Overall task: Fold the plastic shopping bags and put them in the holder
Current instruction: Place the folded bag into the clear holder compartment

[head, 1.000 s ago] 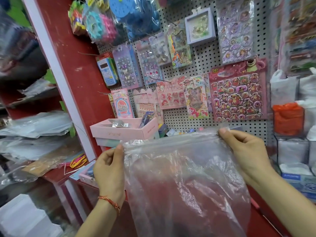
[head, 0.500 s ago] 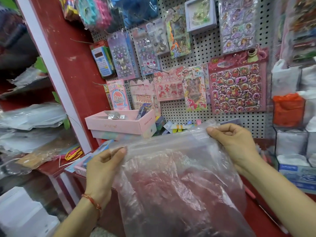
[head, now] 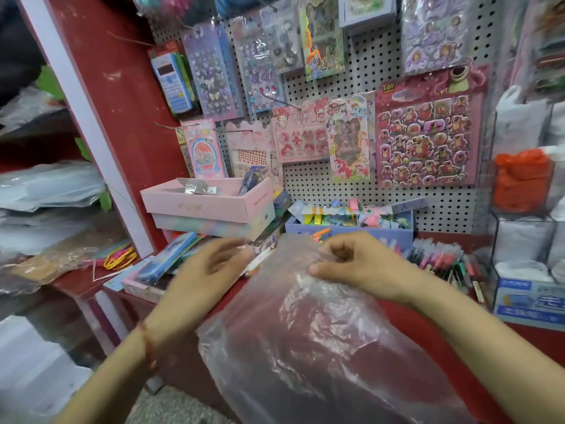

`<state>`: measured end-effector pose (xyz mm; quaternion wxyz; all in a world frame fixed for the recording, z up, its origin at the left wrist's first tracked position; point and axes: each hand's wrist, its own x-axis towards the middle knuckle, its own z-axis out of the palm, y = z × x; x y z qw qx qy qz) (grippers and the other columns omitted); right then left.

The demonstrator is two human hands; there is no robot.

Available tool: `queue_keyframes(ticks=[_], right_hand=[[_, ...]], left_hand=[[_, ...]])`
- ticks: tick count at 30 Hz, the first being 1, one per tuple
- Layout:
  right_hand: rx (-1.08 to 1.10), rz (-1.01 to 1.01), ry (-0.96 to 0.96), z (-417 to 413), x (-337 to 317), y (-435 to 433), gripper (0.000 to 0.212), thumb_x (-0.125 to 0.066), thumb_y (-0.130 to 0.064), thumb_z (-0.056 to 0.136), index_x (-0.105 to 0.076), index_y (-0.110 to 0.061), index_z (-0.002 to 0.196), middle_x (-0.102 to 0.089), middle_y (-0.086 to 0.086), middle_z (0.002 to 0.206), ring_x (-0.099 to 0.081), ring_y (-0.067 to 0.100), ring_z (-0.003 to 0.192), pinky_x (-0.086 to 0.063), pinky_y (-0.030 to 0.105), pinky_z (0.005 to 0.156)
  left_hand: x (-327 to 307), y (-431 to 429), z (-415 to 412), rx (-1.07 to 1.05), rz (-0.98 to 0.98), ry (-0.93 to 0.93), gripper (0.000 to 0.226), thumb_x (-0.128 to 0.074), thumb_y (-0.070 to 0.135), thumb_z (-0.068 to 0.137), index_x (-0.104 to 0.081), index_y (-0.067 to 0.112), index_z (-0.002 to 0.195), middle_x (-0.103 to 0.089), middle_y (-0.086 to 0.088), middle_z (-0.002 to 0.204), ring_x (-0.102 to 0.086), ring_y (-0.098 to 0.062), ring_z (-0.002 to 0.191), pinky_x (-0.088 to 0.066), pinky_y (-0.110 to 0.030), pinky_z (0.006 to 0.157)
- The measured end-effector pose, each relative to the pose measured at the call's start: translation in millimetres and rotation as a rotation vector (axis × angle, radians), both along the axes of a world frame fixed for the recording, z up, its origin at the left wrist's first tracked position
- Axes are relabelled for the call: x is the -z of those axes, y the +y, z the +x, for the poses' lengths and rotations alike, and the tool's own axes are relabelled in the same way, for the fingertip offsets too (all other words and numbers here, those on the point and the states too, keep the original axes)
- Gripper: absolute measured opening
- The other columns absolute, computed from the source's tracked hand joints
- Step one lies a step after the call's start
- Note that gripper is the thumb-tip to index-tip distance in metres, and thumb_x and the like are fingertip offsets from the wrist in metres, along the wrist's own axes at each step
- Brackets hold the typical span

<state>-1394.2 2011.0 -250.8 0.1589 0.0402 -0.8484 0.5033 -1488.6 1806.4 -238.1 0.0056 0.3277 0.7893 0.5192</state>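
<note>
**Closing the top edge for a first fold**

Match the two top corners of the clear plastic bag squarely, pull the film taut to push out trapped air, then crease along one straight line before folding smaller. Keep a firm pinch throughout, against thin film slipping or springing open. Holds the bag up in front of the body, above the near side of the red table, slack and crumpled below the grip. Pinches its top edge with the right hand, wrist a little bent, fingers curled in and thumb pressed against the film. Has the left hand just beside the bag's upper left edge, forearm angled up from the lower left; too blurred to tell whether those fingers grip the film or only come near it. Works well apart from the holder, a clear rack of compartments at the right with orange bags in one of them
</note>
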Motion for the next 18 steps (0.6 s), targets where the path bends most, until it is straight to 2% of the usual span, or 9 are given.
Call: queue_keyframes(ticks=[2, 4, 6, 7, 9, 11, 14, 16, 18], right_hand=[[-0.002, 0.044, 0.047, -4.9, 5.1, -13.8, 0.025, -0.070, -0.016, 0.082, -0.056, -0.019, 0.062, -0.048, -0.011, 0.055, -0.041, -0.001, 0.050, -0.033, 0.013, 0.053], [0.035, 0.000, 0.083, -6.5, 8.6, -21.3, 0.016, -0.072, -0.017, 0.081, -0.057, -0.018, 0.075, -0.055, -0.004, 0.065, -0.047, 0.004, 0.055, -0.037, 0.018, 0.056], [0.075, -0.113, 0.087, -3.7, 11.9, -21.9, 0.026, -0.074, -0.018, 0.078, -0.050, -0.019, 0.089, -0.055, 0.000, 0.074, -0.047, 0.008, 0.056, -0.037, 0.019, 0.055], [0.078, -0.144, 0.089, -1.3, 13.3, -20.1, 0.033, -0.075, -0.018, 0.077, -0.046, -0.019, 0.092, -0.055, -0.001, 0.081, -0.047, 0.008, 0.057, -0.038, 0.018, 0.056], [0.048, -0.149, 0.098, 5.3, 12.5, -16.4, 0.038, -0.077, -0.021, 0.073, -0.044, -0.017, 0.092, -0.052, -0.006, 0.088, -0.043, 0.008, 0.057, -0.038, 0.014, 0.057], [0.002, -0.131, 0.082, 11.2, 10.4, -13.0, 0.037, -0.075, -0.033, 0.066, -0.051, -0.016, 0.088, -0.053, -0.008, 0.088, -0.044, 0.009, 0.059, -0.038, 0.015, 0.059], [-0.036, -0.072, 0.044, 13.2, 8.8, -10.1, 0.035, -0.070, -0.042, 0.065, -0.064, -0.016, 0.089, -0.061, -0.003, 0.088, -0.052, 0.009, 0.067, -0.043, 0.019, 0.066], [-0.078, -0.061, 0.036, 10.9, 6.7, -13.8, 0.037, -0.069, -0.048, 0.069, -0.070, -0.015, 0.086, -0.065, 0.001, 0.078, -0.051, 0.007, 0.067, -0.043, 0.020, 0.066], [-0.120, -0.041, 0.039, 6.8, 3.3, -20.4, 0.050, -0.068, -0.061, 0.070, -0.071, -0.012, 0.083, -0.060, 0.016, 0.074, -0.047, 0.013, 0.066, -0.038, 0.029, 0.065]], left_hand=[[-5.3, 18.2, 3.7, 0.120, -0.085, 0.078, 0.027, -0.065, 0.053, 0.077, -0.062, 0.034, 0.097, -0.068, 0.019, 0.091, -0.061, 0.011, 0.091, -0.044, -0.006, 0.078], [-6.1, 30.8, 3.0, 0.146, -0.024, 0.180, 0.010, -0.065, 0.035, 0.084, -0.068, 0.025, 0.085, -0.072, 0.009, 0.081, -0.065, -0.001, 0.081, -0.048, -0.013, 0.076], [-2.0, 34.8, -0.3, 0.118, 0.077, 0.231, 0.016, -0.060, 0.015, 0.089, -0.068, 0.022, 0.076, -0.071, 0.006, 0.074, -0.065, -0.002, 0.069, -0.050, -0.014, 0.069], [-0.4, 35.1, -0.7, 0.098, 0.102, 0.253, 0.021, -0.057, 0.012, 0.090, -0.068, 0.023, 0.076, -0.071, 0.005, 0.075, -0.064, -0.001, 0.067, -0.051, -0.015, 0.068], [1.0, 34.6, 0.0, 0.068, 0.129, 0.281, 0.025, -0.052, 0.012, 0.093, -0.067, 0.024, 0.077, -0.071, 0.010, 0.075, -0.064, 0.002, 0.066, -0.052, -0.014, 0.067], [0.9, 33.4, -0.4, 0.049, 0.146, 0.293, 0.027, -0.049, 0.012, 0.095, -0.067, 0.024, 0.079, -0.070, 0.017, 0.072, -0.064, 0.004, 0.068, -0.048, -0.009, 0.065], [-1.3, 32.6, 1.4, 0.039, 0.140, 0.334, 0.027, -0.048, 0.014, 0.095, -0.067, 0.026, 0.081, -0.070, 0.012, 0.075, -0.063, 0.005, 0.070, -0.045, -0.006, 0.066], [-0.4, 32.3, 4.3, 0.044, 0.110, 0.374, 0.024, -0.049, 0.018, 0.096, -0.067, 0.026, 0.081, -0.069, 0.008, 0.080, -0.062, 0.004, 0.069, -0.043, -0.005, 0.065], [2.1, 31.3, 5.5, 0.034, 0.056, 0.487, 0.021, -0.051, 0.029, 0.094, -0.067, 0.025, 0.083, -0.069, 0.006, 0.077, -0.061, 0.001, 0.071, -0.042, -0.007, 0.063]])
